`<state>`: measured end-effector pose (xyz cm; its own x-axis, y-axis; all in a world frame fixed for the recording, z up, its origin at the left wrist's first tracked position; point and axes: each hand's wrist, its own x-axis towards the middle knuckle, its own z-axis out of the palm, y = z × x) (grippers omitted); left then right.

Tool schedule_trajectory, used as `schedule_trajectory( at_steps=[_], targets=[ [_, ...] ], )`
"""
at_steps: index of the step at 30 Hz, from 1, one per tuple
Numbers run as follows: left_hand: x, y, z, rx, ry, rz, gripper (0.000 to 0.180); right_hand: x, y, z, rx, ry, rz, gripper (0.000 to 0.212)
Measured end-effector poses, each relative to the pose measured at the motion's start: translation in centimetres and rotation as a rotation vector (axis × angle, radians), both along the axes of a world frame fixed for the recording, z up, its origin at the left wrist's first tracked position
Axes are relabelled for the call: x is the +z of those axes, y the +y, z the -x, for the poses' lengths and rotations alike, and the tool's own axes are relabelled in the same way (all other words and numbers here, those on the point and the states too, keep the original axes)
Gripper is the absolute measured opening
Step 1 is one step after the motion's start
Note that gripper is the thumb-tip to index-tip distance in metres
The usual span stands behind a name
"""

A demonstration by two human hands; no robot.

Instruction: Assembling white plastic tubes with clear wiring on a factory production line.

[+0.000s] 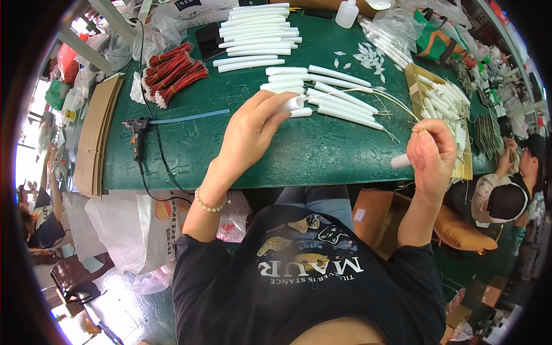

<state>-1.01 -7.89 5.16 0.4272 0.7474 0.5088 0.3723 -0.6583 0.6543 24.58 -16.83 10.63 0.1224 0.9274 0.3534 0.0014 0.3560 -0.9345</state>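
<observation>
My left hand (253, 129) is wrapped round a white tube (292, 104), its open end turned to the right. Pale thin wires (397, 101) arch from near that end over to my right hand (431, 155), whose thumb and fingers pinch them. A short white piece (401, 161) pokes out to the left from under my right hand; whether the lower fingers grip it I cannot tell. Just beyond my hands lie several white tubes (345, 106), some with fine wires trailing from their right ends.
Farther back on the green table (230, 161) lie stacked white tubes (259, 34), bundled red wires (172, 75), flame-shaped pieces (368, 57) and a squeeze bottle (347, 14). A glue gun (138, 135) with its cord sits left. At right stands a carton (415, 86) of white tubes; other people work on both sides.
</observation>
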Motion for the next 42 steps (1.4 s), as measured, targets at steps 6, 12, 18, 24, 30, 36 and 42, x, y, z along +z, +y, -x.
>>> schedule_trajectory(
  at_steps=[6,12,18,24,30,36,42],
  targets=[
    [0.1,-0.3,0.1,0.003,-0.007,0.008,0.026,-0.1,-0.1,-0.1,0.022,-0.019,0.017,0.010],
    [0.5,-0.6,0.3,-0.031,0.091,-0.037,0.029,-0.2,0.5,0.6,-0.012,-0.371,0.066,0.010],
    [0.7,-1.4,-0.8,-0.137,0.124,0.052,0.022,-1.9,1.9,1.3,0.041,-0.775,-0.033,0.013],
    [-0.2,-2.0,-2.2,-0.280,0.227,0.067,0.016,-3.6,2.0,1.7,0.129,-0.796,-0.108,0.014],
    [-0.6,-2.1,-2.4,-0.304,0.192,0.163,0.017,-4.2,1.7,1.6,0.118,-0.786,-0.093,0.014],
    [-0.3,-2.4,-2.7,-0.291,0.148,0.264,0.018,-4.6,1.7,1.7,0.088,-0.788,-0.086,0.012],
    [-0.8,-2.1,-2.6,-0.298,0.216,0.115,0.020,-4.6,1.8,1.6,0.091,-0.816,-0.086,0.012]
  ],
)
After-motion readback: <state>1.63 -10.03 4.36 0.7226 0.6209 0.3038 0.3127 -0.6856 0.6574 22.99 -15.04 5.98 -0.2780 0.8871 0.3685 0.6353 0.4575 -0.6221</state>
